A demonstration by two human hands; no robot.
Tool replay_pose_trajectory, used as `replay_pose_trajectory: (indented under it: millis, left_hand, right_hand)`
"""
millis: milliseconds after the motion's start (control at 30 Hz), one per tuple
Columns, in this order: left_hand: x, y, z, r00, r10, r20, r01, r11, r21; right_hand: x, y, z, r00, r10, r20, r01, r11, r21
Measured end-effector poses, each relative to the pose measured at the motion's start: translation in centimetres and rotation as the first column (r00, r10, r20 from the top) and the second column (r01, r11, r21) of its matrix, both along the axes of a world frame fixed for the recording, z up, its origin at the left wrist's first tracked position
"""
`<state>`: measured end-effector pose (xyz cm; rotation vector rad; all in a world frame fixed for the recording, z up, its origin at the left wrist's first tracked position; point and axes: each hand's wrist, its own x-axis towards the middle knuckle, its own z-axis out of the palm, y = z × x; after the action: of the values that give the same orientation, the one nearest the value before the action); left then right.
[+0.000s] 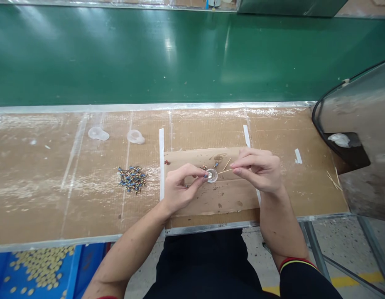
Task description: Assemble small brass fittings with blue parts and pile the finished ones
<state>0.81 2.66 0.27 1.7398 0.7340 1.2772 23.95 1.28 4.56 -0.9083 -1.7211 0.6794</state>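
My left hand point(182, 189) pinches a small blue-and-metal part point(206, 175) between thumb and fingertips, at the left edge of a small clear round dish point(214, 177). Between the thumb and fingers of my right hand point(259, 169) is a thin wooden toothpick point(224, 171), its tip pointing left to the dish. Beneath both hands is a stained cardboard sheet point(192, 203) taped to the bench. Another toothpick point(226, 164) and a small blue part point(216, 164) lie on the sheet behind the dish. A pile of small blue-and-brass parts point(132, 180) lies left of the sheet.
Two translucent plastic pieces point(99, 133) lie at the back left of the bench. Beyond runs a green belt point(180, 58). At right stand a metal housing point(366, 104) with a black cable and several loose toothpicks point(334, 181). A blue bin point(72, 274) holding yellowish discs is at lower left.
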Motion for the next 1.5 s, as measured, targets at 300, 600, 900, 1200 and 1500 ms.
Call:
replay_pose_trajectory:
  millis: [300,600,900,1200,1500]
  left_hand:
    - [-0.2,0.1,0.5,0.974,-0.124,0.189,0.139,0.988,-0.064]
    - [-0.2,0.2,1.0,0.955,-0.135,0.265,0.159,0.984,-0.074]
    - [0.0,0.4,1.0,0.957,-0.130,0.261,0.151,0.986,-0.063]
    - [0.0,0.2,0.9,0.967,-0.137,0.213,0.150,0.987,-0.047]
    - [0.1,0.1,0.8,0.939,-0.164,0.301,0.193,0.979,-0.067]
  right_hand:
    - [-0.6,0.9,-2.1,0.877,0.276,0.394,-0.197,0.953,-0.229]
    - [4.9,0.2,-0.1,0.884,-0.311,0.349,0.383,0.910,-0.157]
    - [12.6,-2.0,-1.8,0.721,-0.305,0.622,0.640,0.638,-0.429]
    - [11.3,-0.6,-3.2,0.771,-0.075,0.632,0.490,0.705,-0.514]
    - [11.1,-0.9,-2.2,0.749,-0.120,0.651,0.530,0.699,-0.481]
